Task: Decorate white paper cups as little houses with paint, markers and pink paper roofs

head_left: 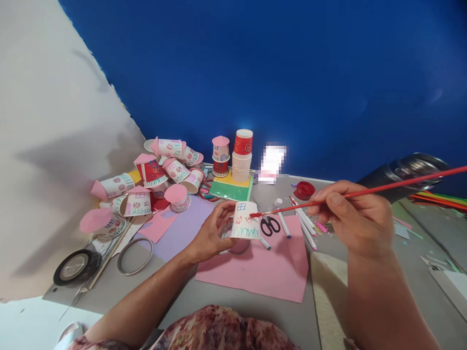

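Observation:
In my left hand (pixel 215 231) is a white paper cup (pixel 242 231), held upside down above a pink paper sheet (pixel 251 277). Drawn on it are a blue window, red dabs and green grass-like strokes along the lower rim. My right hand (pixel 355 218) grips a long red paintbrush (pixel 372 188) between thumb and fingers. Its red-stained tip meets the cup's right side. Just behind the cup lie black-handled scissors (pixel 270 226). A small dish of red paint (pixel 304 190) sits beyond the right hand.
Decorated cups with pink paper roofs (pixel 138 201) crowd the left. A stack of cups (pixel 242 163) stands at the back near the blue wall (pixel 270 73). Markers (pixel 304 218) lie to the right; tape rolls (pixel 77 266) are at left. A dark metallic cylinder (pixel 404 175) is at far right.

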A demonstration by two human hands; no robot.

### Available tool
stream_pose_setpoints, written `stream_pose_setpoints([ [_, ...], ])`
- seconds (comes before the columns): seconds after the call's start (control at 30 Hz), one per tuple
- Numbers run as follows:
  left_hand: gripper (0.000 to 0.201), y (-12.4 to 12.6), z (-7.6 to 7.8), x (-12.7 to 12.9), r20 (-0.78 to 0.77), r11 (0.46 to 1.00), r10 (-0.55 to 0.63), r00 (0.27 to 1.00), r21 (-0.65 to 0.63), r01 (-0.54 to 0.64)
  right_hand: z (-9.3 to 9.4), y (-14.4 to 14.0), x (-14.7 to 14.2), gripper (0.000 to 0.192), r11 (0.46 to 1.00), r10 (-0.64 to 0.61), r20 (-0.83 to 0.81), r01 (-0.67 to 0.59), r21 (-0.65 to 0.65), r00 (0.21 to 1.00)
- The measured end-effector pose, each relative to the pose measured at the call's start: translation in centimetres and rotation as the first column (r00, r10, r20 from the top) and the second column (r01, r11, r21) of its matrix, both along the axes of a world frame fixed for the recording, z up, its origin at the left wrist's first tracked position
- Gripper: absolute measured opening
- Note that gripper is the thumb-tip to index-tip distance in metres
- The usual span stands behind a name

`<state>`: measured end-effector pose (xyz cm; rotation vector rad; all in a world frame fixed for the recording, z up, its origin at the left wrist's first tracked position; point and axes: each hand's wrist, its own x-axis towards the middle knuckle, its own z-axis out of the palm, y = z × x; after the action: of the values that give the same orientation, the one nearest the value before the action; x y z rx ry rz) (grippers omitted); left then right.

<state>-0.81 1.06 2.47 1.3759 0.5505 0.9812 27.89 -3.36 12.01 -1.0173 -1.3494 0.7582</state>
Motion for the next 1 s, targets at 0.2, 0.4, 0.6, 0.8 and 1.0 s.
stream_pose_setpoints([
  [0.2, 0.067, -0.02, -0.02, -0.05, -0.015, 1.0, 0.002, 1.0, -0.002, -0.002, -0.04, 0.01, 0.09, 0.016, 0.999, 0.038, 0.015, -0.038, -0.005, 0.999],
  [0.4, 0.068, -0.03, -0.12, -0.12, -0.014, 1.0, -0.004, 1.0, -0.017, 0.004, 0.03, 0.0, -0.04, 0.017, 1.0, 0.012, 0.002, -0.012, 0.014, 1.0],
  [0.6, 0.069, -0.01, -0.25, -0.1, -0.017, 1.0, -0.005, 1.0, -0.002, 0.005, -0.09, 0.01, -0.17, 0.017, 0.999, 0.029, -0.004, -0.029, 0.029, 1.0],
  [0.8, 0.07, -0.12, -0.13, 0.04, -0.035, 1.0, -0.009, 0.999, 0.017, 0.01, -0.38, 0.18, -0.1, 0.015, 0.999, 0.036, 0.008, -0.036, 0.026, 0.999],
  [1.0, 0.07, -0.07, -0.2, 0.16, -0.007, 1.0, -0.017, 1.0, 0.018, 0.017, -0.34, 0.16, -0.03, 0.016, 0.999, 0.026, 0.011, -0.026, 0.034, 1.0],
])
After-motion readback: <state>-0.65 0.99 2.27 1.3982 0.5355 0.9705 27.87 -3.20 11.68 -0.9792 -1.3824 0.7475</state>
